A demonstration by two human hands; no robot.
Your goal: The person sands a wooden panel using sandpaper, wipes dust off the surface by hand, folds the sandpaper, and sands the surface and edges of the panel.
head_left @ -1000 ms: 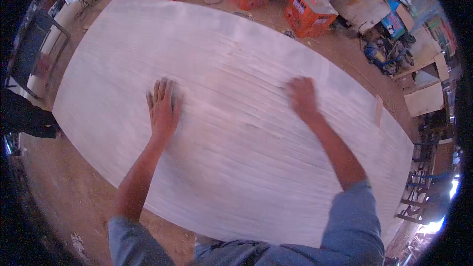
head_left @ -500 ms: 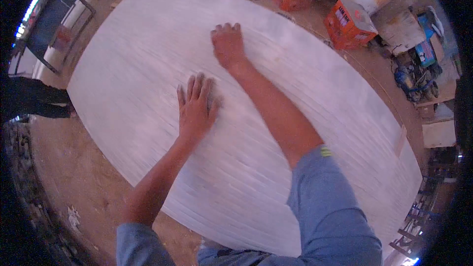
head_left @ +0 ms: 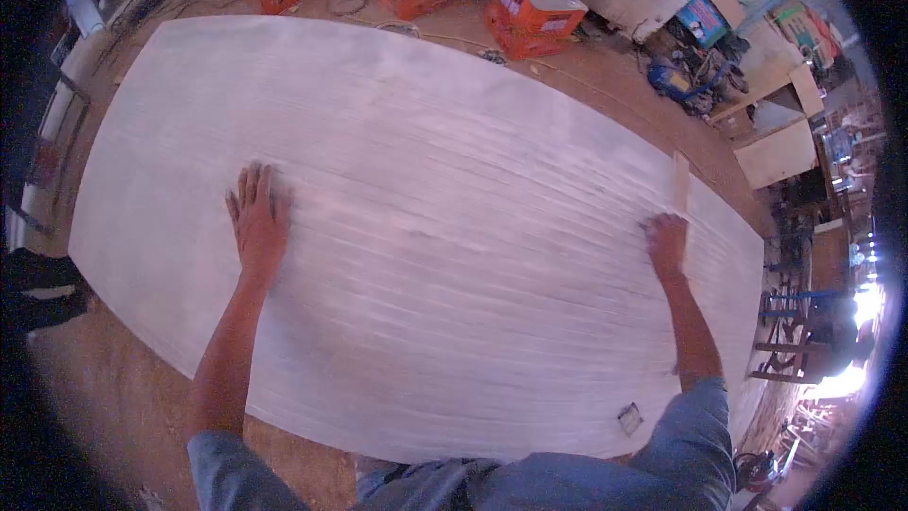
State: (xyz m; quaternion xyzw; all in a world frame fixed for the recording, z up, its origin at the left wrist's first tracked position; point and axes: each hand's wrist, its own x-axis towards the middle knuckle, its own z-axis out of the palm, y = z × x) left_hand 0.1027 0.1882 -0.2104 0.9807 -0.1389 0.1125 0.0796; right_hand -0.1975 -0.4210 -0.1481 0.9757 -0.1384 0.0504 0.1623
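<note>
My right grip (head_left: 668,244) has just swung across to the right end of the large pale board (head_left: 407,255), just beside the thin wooden strip (head_left: 681,185) near its far edge. I take that to mean the rubbing now reaches the ridged right-hand part of the surface. Its fingers are curled down against the board; whether they close on anything I cannot tell, as the undersides are hidden. My left grip (head_left: 257,227) lies flat on the board's left half, fingers stretched and a little apart, with nothing visible in it.

Half a second ago my right grip was up by the left one, reaching past it toward the far edge; now the two are well apart. The left seems to have kept about the same place on the board. My view has turned too, so the orange box (head_left: 537,14) beyond the far edge appears farther left. Near my right sleeve (head_left: 695,431) I now see a small dark-edged square (head_left: 630,419) on the board, which I could not pick out then
</note>
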